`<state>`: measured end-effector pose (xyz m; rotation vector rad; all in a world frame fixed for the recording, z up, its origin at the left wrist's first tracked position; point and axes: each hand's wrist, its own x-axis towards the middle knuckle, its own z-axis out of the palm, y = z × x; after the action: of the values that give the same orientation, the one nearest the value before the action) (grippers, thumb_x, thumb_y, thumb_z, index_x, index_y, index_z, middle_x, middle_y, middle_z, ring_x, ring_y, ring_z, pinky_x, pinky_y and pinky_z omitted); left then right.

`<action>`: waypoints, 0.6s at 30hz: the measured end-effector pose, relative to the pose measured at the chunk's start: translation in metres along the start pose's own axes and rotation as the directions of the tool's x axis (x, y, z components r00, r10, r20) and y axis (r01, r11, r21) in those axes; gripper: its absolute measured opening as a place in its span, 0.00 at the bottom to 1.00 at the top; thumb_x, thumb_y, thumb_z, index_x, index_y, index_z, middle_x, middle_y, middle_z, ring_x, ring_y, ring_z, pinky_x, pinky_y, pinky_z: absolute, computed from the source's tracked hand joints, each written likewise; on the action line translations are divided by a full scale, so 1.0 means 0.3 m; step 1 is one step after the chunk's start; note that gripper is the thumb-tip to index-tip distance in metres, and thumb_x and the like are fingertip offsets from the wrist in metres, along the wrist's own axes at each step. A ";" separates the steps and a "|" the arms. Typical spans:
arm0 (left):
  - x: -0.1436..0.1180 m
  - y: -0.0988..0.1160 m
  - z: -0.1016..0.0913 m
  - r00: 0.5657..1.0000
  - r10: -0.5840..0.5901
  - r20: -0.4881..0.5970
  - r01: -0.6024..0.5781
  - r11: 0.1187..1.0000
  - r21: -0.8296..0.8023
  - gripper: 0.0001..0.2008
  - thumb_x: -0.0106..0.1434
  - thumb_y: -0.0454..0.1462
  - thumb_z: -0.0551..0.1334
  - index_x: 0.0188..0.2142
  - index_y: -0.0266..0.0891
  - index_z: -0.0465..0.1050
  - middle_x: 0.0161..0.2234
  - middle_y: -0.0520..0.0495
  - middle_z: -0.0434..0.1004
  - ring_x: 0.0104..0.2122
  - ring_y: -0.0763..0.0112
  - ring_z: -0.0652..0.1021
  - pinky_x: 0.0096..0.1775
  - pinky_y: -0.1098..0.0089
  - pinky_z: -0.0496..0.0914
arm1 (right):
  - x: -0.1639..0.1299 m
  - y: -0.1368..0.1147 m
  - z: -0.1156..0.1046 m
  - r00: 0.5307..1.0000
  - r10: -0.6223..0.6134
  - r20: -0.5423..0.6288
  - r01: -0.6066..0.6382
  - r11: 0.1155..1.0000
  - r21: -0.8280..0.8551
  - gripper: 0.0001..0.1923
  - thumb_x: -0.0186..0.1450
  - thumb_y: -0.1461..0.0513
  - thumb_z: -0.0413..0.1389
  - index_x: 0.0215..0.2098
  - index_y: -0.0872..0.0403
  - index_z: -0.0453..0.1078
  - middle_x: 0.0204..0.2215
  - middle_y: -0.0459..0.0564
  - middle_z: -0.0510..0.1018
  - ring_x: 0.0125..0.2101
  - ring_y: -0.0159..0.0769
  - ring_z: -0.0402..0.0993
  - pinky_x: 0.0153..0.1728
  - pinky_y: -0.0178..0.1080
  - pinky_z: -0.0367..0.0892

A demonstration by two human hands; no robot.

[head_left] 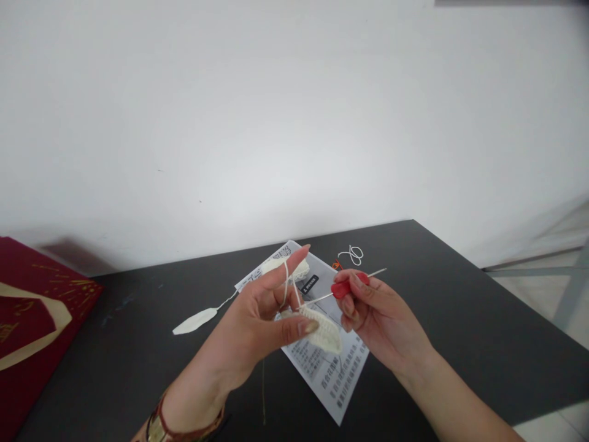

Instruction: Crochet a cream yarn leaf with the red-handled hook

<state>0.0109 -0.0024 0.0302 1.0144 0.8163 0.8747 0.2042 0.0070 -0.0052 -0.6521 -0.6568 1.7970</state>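
Note:
My left hand (257,322) pinches a cream crocheted piece (326,336) shaped like a leaf or petal between thumb and fingers. White yarn (286,283) loops round its raised index finger and runs down to the piece. In my right hand (375,307) is a crochet hook (350,286) with a red handle, its metal shaft pointing left. The hook's tip meets the upper edge of the crocheted piece, where the yarn comes in; the exact stitch is too small to make out. Beneath both hands lies a printed sheet (343,393) with text and diagrams.
Another white crocheted piece (196,321) lies left on the dark table (460,319), and one more (301,270) rests on the sheet. White yarn (355,254) and a small orange item (337,265) lie behind. A red bag (41,319) stands left, a wall (294,123) behind.

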 end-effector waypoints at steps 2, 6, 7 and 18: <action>-0.003 -0.003 -0.005 1.000 -0.005 0.028 0.006 0.999 -0.034 0.40 0.51 0.33 0.72 0.61 0.55 0.60 0.29 0.53 0.70 0.30 0.71 0.71 0.37 0.67 0.65 | 0.001 0.000 -0.001 0.999 -0.033 0.018 0.034 0.999 -0.018 0.09 0.58 0.59 0.64 0.32 0.58 0.76 0.17 0.43 0.74 0.15 0.25 0.69 0.18 0.27 0.72; -0.007 -0.010 -0.013 0.997 -0.012 0.075 0.017 0.998 -0.068 0.39 0.52 0.32 0.71 0.61 0.55 0.61 0.28 0.54 0.69 0.29 0.72 0.71 0.35 0.68 0.64 | 0.002 -0.004 -0.007 0.997 -0.051 0.059 0.052 0.998 -0.026 0.07 0.58 0.60 0.64 0.30 0.57 0.74 0.17 0.42 0.73 0.16 0.25 0.67 0.18 0.28 0.72; -0.008 -0.010 -0.014 0.996 -0.018 0.085 0.024 0.997 -0.074 0.39 0.52 0.31 0.71 0.60 0.55 0.61 0.28 0.54 0.68 0.29 0.73 0.70 0.35 0.69 0.63 | 0.004 -0.006 -0.010 0.997 -0.045 0.067 0.047 0.999 -0.019 0.07 0.59 0.60 0.64 0.30 0.57 0.74 0.17 0.42 0.72 0.16 0.25 0.67 0.18 0.28 0.72; -0.017 -0.003 -0.004 0.989 -0.059 0.136 0.072 0.993 -0.098 0.41 0.50 0.33 0.72 0.61 0.55 0.61 0.28 0.54 0.67 0.28 0.74 0.69 0.33 0.71 0.62 | 0.001 -0.026 -0.026 0.994 -0.023 0.110 0.028 0.999 -0.041 0.07 0.58 0.60 0.64 0.29 0.55 0.73 0.23 0.44 0.76 0.18 0.25 0.67 0.19 0.28 0.71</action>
<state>0.0080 -0.0067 0.0296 0.9399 0.6813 0.7764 0.2146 0.0105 -0.0051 -0.5736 -0.7753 1.8092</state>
